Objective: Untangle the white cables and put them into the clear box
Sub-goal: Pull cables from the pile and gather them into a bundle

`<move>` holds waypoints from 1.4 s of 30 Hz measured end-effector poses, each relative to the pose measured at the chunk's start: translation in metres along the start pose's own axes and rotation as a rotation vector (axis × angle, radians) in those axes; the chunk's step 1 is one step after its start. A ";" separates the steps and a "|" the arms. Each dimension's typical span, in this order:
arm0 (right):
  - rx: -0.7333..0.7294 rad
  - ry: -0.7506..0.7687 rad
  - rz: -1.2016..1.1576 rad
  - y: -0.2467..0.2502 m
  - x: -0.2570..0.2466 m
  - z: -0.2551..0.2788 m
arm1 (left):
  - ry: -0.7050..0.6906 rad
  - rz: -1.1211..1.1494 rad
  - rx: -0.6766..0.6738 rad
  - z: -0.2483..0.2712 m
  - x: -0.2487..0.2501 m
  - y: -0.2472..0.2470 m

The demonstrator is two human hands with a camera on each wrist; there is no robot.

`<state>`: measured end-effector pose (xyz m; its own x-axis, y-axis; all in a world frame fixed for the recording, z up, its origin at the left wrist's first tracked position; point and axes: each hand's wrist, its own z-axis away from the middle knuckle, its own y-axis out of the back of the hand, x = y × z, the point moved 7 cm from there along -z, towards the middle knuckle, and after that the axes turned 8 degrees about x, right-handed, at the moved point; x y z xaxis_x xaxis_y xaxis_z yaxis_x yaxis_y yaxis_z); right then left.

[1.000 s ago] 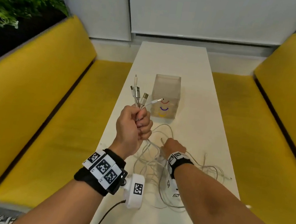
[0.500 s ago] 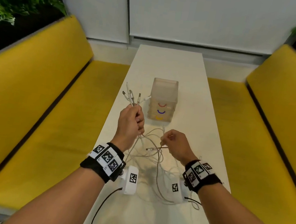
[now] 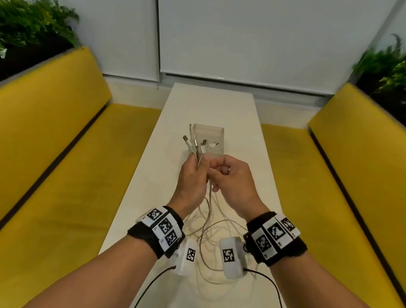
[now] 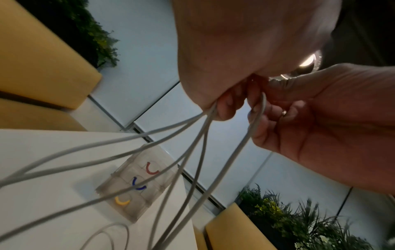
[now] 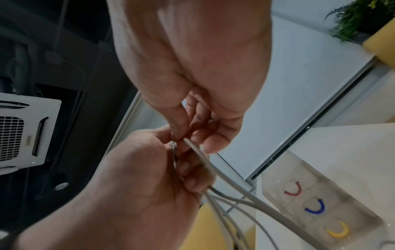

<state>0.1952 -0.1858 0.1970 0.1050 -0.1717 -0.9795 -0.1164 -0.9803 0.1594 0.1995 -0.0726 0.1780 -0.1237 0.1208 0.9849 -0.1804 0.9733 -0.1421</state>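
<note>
White cables [image 3: 207, 221] bunched in left hand [image 3: 191, 178], plugs up, just before the clear box [image 3: 207, 139]; right hand [image 3: 232, 181], earlier apart, now pinches one strand beside it. Box empty; sorting continues.

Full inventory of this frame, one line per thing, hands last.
cables: several, white, plug ends bunched in the left hand, the rest trailing in loops onto the table
clear box: one, with red, blue and yellow curved marks on its side, on the table beyond the hands
table: one, white, between the benches
benches: two, yellow, either side
plants: green, behind both benches
left hand: grips the cable bundle
right hand: pinches one cable beside the left hand
</note>
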 end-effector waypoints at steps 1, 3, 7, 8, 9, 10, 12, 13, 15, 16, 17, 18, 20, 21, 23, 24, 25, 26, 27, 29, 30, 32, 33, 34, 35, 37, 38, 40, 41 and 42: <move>0.007 0.003 0.010 0.002 -0.001 0.001 | -0.017 -0.031 0.014 -0.001 0.002 0.000; 0.004 0.013 0.019 0.008 -0.005 0.005 | -0.057 -0.101 0.033 -0.001 0.006 -0.002; 0.021 0.036 -0.003 0.014 -0.011 0.010 | -0.102 -0.168 0.050 0.005 0.013 -0.008; 0.043 0.032 -0.019 0.014 -0.010 0.011 | -0.108 -0.182 0.047 0.005 0.013 -0.010; 0.065 0.023 -0.038 0.014 -0.009 0.012 | -0.117 -0.201 0.046 0.004 0.013 -0.010; 0.078 0.006 -0.069 0.014 -0.007 0.014 | -0.117 -0.214 0.045 0.003 0.014 -0.010; 0.059 -0.043 -0.136 0.011 0.000 0.019 | -0.083 -0.187 0.072 -0.001 0.015 -0.005; 0.036 -0.070 -0.146 0.010 0.006 0.022 | -0.067 -0.154 0.100 -0.005 0.018 -0.001; -0.017 -0.107 -0.097 0.009 0.020 0.027 | -0.055 -0.087 0.154 -0.013 0.026 0.011; -0.043 -0.114 -0.045 0.010 0.030 0.028 | -0.054 -0.041 0.172 -0.017 0.031 0.016; -0.063 -0.119 0.012 0.013 0.042 0.030 | -0.048 0.019 0.182 -0.019 0.037 0.021; -0.076 -0.125 0.059 0.017 0.055 0.031 | -0.035 0.090 0.189 -0.022 0.043 0.026; -0.078 -0.153 0.152 0.029 0.084 0.034 | -0.013 0.205 0.198 -0.026 0.055 0.035; -0.078 -0.171 0.201 0.035 0.097 0.036 | -0.005 0.232 0.207 -0.027 0.060 0.041; -0.090 -0.187 0.318 0.045 0.120 0.040 | 0.004 0.263 0.223 -0.029 0.066 0.050; -0.099 -0.188 0.379 0.048 0.129 0.040 | 0.006 0.275 0.224 -0.029 0.067 0.053; -0.111 -0.197 0.429 0.051 0.134 0.041 | 0.006 0.281 0.222 -0.028 0.067 0.054; -0.123 -0.204 0.454 0.052 0.137 0.041 | 0.002 0.278 0.217 -0.028 0.068 0.056; -0.130 -0.215 0.458 0.052 0.136 0.041 | -0.001 0.267 0.211 -0.027 0.067 0.056; -0.119 -0.227 0.391 0.051 0.123 0.039 | -0.005 0.243 0.195 -0.025 0.066 0.055; -0.097 -0.222 0.332 0.051 0.112 0.036 | -0.009 0.228 0.188 -0.025 0.064 0.054; -0.050 -0.173 0.230 0.051 0.079 0.027 | -0.018 0.185 0.180 -0.026 0.061 0.052; -0.030 -0.133 0.189 0.051 0.059 0.021 | -0.021 0.160 0.178 -0.026 0.059 0.051; -0.011 -0.089 0.141 0.052 0.039 0.016 | -0.023 0.139 0.175 -0.026 0.057 0.050; 0.004 -0.049 0.092 0.054 0.018 0.012 | -0.024 0.123 0.171 -0.026 0.055 0.049; 0.032 0.042 -0.002 0.059 -0.024 0.002 | -0.025 0.113 0.163 -0.026 0.053 0.047; 0.049 0.091 -0.039 0.063 -0.045 -0.002 | -0.022 0.115 0.161 -0.027 0.053 0.047; 0.092 0.190 -0.078 0.076 -0.089 -0.008 | -0.014 0.128 0.165 -0.028 0.056 0.049; 0.110 0.238 -0.082 0.083 -0.110 -0.010 | -0.012 0.142 0.168 -0.028 0.057 0.050; 0.125 0.289 -0.097 0.090 -0.130 -0.011 | -0.014 0.156 0.170 -0.030 0.060 0.051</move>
<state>0.1822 -0.2523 0.3403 0.3957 -0.1167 -0.9109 -0.2107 -0.9770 0.0337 0.2118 -0.0099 0.2325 -0.1767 0.2636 0.9483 -0.3194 0.8960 -0.3086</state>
